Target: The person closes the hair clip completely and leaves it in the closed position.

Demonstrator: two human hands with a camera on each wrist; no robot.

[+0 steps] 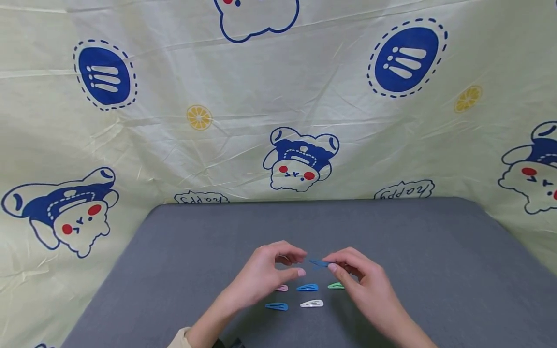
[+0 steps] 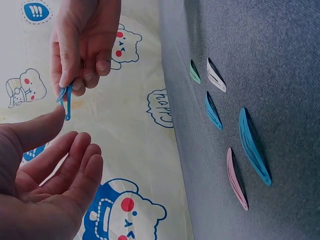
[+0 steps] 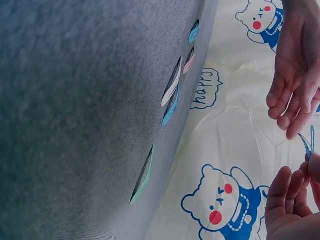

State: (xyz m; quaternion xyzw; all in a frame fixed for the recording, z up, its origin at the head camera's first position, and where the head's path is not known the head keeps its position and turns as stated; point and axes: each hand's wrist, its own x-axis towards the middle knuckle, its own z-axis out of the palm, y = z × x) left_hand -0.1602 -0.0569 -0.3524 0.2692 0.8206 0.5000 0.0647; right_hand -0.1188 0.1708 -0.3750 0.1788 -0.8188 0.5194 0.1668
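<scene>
A blue snap hair clip (image 1: pixel 319 263) is pinched between the thumb and fingers of my right hand (image 1: pixel 363 280), above the table. In the right wrist view the clip (image 3: pixel 310 142) looks sprung apart, its two parts spread. My left hand (image 1: pixel 271 268) is just left of the clip, thumb and fingers apart, holding nothing. Below the hands lie a blue clip (image 1: pixel 307 287), a green clip (image 1: pixel 336 285), a pink clip (image 1: pixel 282 288), a white clip (image 1: pixel 312 303) and another blue clip (image 1: pixel 276 306). My left hand partly covers the pink one in the head view.
The clips lie on a grey cloth-covered table (image 1: pixel 196 241). Behind it hangs a pale curtain (image 1: pixel 243 96) printed with cartoon bears and orange slices. A small dark object (image 1: pixel 235 343) shows at the bottom edge by the left forearm.
</scene>
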